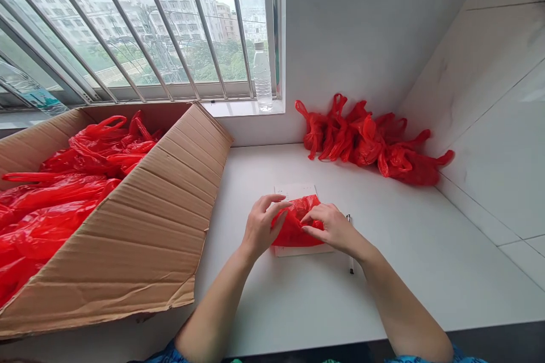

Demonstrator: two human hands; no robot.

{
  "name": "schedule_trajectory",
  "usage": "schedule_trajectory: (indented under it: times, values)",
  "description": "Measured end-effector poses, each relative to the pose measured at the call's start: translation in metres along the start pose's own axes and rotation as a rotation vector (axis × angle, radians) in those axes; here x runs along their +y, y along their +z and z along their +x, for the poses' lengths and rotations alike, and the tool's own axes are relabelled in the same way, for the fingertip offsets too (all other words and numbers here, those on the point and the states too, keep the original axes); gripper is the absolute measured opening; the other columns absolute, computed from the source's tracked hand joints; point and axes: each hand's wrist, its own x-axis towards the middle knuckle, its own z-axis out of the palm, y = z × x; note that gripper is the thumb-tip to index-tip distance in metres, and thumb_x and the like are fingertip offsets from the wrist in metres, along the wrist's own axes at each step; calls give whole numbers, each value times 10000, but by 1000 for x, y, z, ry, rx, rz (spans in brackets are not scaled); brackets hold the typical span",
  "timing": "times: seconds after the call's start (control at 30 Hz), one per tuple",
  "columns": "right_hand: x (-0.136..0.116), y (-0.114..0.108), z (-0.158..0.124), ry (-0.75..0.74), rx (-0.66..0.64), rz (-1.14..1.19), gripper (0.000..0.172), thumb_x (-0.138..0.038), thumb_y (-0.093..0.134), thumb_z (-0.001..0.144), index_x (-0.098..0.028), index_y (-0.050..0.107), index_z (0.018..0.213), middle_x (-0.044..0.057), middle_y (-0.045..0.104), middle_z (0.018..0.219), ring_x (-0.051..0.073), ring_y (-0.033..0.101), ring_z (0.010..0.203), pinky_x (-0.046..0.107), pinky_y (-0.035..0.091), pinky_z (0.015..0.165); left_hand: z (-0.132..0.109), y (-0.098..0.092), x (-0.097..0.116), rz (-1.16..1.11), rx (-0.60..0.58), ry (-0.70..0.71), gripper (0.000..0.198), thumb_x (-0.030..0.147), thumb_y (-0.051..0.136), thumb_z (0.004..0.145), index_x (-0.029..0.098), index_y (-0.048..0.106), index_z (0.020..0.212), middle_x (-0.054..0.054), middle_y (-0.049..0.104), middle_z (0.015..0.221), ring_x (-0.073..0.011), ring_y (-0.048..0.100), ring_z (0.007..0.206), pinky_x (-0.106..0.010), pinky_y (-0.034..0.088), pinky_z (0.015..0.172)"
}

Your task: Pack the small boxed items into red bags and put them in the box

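A red plastic bag [293,235] lies crumpled on a white sheet of paper [296,251] in front of me. My left hand [264,221] is at the bag's left side, with its fingers curved and apart. From the right, my right hand [331,227] reaches over the bag, thumb and forefinger closed on a fold of it. What is inside the bag, if anything, cannot be made out. Just right of my right hand lies a pen [351,249], partly hidden by the wrist.
An open cardboard box [157,221] full of red plastic bags [85,181] stands at left. Several tied red bags [366,142] sit against the back wall. A clear water bottle [263,79] stands on the sill by the barred window; another bottle [40,96] is at far left.
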Motion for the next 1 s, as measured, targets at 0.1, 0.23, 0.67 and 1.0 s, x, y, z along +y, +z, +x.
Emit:
schedule_trajectory:
  times: [0.1,0.23,0.67,1.0]
  values:
    - [2,1,1,-33,67,-25,113,-213,581,933,-239,654,850,-6,713,815,181,627,800,396,429,873,0,2,6,22,-76,82,215,291,625,918,280,646,1131,-60,619,1218,-217,580,1071,-404,470,957]
    - [0,3,2,-39,186,-65,53,-234,611,927,-238,617,875,-1,684,860,185,619,852,393,415,902,0,5,5,72,-109,125,106,277,623,926,269,675,1019,-28,686,1046,-193,603,953,-371,462,904]
    - [9,-36,-16,178,293,85,117,-338,580,925,-264,596,836,19,701,978,243,593,1005,329,456,717,0,-2,-17,-306,366,-518,245,399,599,931,187,682,841,-32,697,831,-171,646,803,-275,496,758]
    - [2,-27,-10,184,185,439,446,-428,698,848,-291,559,1248,19,702,1036,204,639,1011,396,472,960,4,-13,5,-160,138,-83,424,265,609,887,271,571,1309,-84,607,1284,-240,560,1200,-507,297,1159]
